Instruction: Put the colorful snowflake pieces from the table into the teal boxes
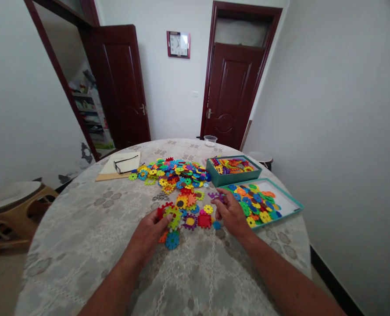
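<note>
Honestly, looking a bit fragile right now. Pinching the green piece (174,218) at the near-left edge of the joined gear cluster (191,210) with the left hand (148,235), fingers curled round it, thumb on top, wrist lying low over the tabletop (83,237). Probably risking a popped joint if pressing or twisting too hard there, being clipped only tooth to tooth by the look of it. Also crowding the loose blue gear (172,240) just on the near side of the cluster, so quite possibly nudging it away with the heel of the palm. Reaching in from the right with the right hand (230,213), palm down, fingertips bent around a small purple piece (215,195) at the cluster's far-right corner. Gripping it or only touching it, hard to tell at this size. Hovering just beside the teal tray (282,198) too, so maybe catching its rim with the knuckles and scattering the contents. Sitting farther off, the big loose pile (173,172), with the teal box (234,177) to its right and the glasses (125,163) far left.
</note>
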The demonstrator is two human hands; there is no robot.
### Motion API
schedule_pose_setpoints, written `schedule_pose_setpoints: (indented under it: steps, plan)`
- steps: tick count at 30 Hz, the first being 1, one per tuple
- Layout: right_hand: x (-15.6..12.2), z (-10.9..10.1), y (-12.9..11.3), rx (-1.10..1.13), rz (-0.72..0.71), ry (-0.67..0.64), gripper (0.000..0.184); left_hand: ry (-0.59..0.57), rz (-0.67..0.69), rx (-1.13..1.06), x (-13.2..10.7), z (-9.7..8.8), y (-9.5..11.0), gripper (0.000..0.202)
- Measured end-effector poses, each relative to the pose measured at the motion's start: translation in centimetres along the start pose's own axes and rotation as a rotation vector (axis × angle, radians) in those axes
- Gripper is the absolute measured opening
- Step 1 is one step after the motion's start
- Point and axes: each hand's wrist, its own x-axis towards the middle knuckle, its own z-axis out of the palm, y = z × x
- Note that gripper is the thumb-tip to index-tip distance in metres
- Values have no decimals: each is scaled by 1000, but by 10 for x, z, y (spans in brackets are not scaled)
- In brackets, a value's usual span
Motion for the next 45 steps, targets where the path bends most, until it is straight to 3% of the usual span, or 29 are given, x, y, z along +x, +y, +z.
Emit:
schedule_pose_setpoints:
  steps: [4, 12, 15, 19, 22, 26, 29, 32, 34, 37, 41, 45]
  plan:
    - [5, -7, 10, -24, -34, -40, 54, 28, 7, 73, 2, -2, -1, 51]
    - [17, -29, 4, 11, 77, -81, 64, 44, -13, 154, 1, -5, -3, 51]
    - [17, -33, -3, -96, 121, -181, 54, 35, 1, 140, 2, -6, -6, 51]
    - [32, -37, -17, -298, 83, -250, 27, 64, 50, 159, 4, -7, -10, 46]
    - [70, -40, -32, -447, -10, -215, 17, 86, 82, 202, 6, -9, -12, 41]
    - [152, -42, -51, -579, -37, -72, 13, 118, 93, 212, 6, -9, -10, 37]
    - [208, -44, -61, -564, 6, 81, 33, 103, 89, 178, 5, -8, -7, 35]
    - [233, -46, -67, -551, 22, 122, 53, 115, 85, 155, 4, -8, -5, 44]
    - [229, -44, -68, -555, 12, 112, 52, 142, 83, 146, 4, -10, -5, 54]
    - [192, -30, -62, -555, -29, 11, 37, 166, 74, 128, 4, -11, -6, 61]
    - [102, 7, -45, -488, -30, -242, 23, 120, 100, 106, 4, -7, -8, 50]
    - [13, 48, -28, -127, 124, -540, 48, 67, 167, 72, 1, 2, -8, 41]
